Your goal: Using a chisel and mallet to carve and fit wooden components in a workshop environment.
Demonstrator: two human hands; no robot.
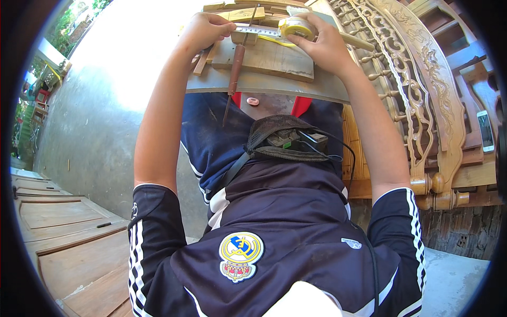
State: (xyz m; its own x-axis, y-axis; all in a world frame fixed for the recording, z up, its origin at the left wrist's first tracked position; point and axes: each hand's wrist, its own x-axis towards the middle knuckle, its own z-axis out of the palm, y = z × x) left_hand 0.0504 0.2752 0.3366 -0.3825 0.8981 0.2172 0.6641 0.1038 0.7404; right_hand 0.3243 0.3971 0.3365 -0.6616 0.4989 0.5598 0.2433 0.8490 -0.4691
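A yellow-and-white tape measure (289, 28) is in my right hand (328, 46), whose fingers wrap round its case. Its white blade (259, 30) is drawn out a short way to the left. My left hand (205, 35) pinches the blade's free end. Beneath the blade sits a small wooden block (245, 39) on a stack of boards (274, 62). A slim tool with a brown wooden handle (237, 68) lies across the boards near my left hand, thin metal showing at both ends. Its near end sticks out past the bench edge.
The grey workbench top (332, 89) holds several wooden strips (248, 14) at its far side. A small pinkish object (253, 101) lies below the bench edge. Carved wooden furniture (417, 90) stands at the right, with a phone (485, 131) on it. Wooden panels (68, 222) lie at lower left.
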